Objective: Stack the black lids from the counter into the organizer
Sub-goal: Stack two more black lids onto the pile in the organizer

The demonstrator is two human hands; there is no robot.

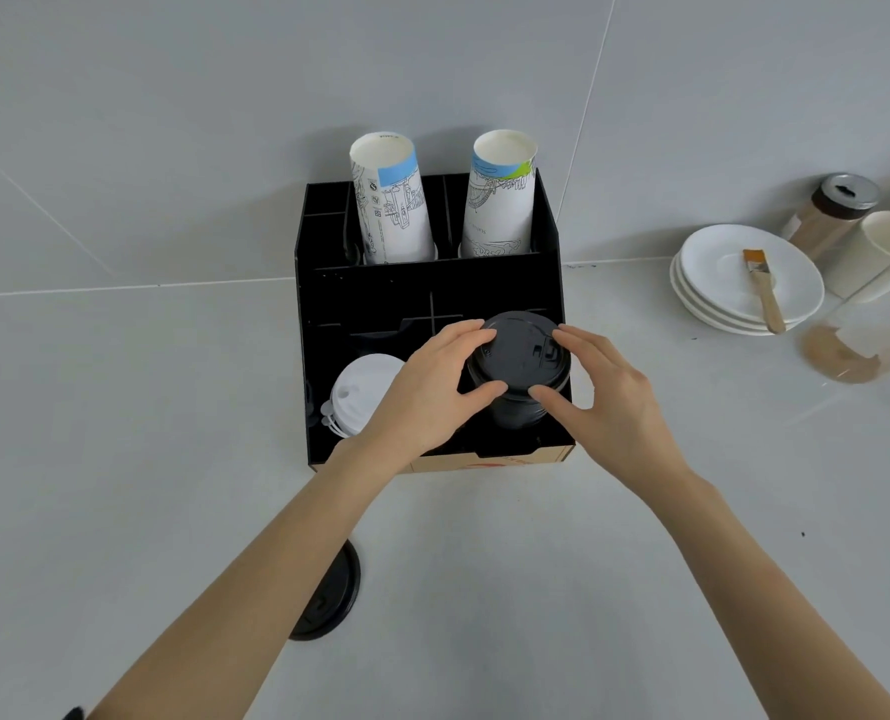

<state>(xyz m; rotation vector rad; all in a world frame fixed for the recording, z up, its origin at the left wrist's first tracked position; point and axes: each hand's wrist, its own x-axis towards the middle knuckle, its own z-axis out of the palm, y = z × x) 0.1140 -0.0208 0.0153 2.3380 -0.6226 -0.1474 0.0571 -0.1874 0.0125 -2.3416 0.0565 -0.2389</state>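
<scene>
Fingers of both hands, left hand (432,392) and right hand (604,397), clasp the black lid stack (518,366) in the organizer's (328,304) front-right compartment; one black lid (328,600), perhaps more, remains near the counter's (536,589) front edge.

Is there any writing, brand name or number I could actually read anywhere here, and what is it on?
None can be read.
Left paper cup: small print and symbols among line drawings, too small to read.
Right paper cup: a faint word, too blurred.
Organizer: a red mark on its tan front edge, mostly cut off, unreadable.
Black lids: moulded marks, illegible.
</scene>
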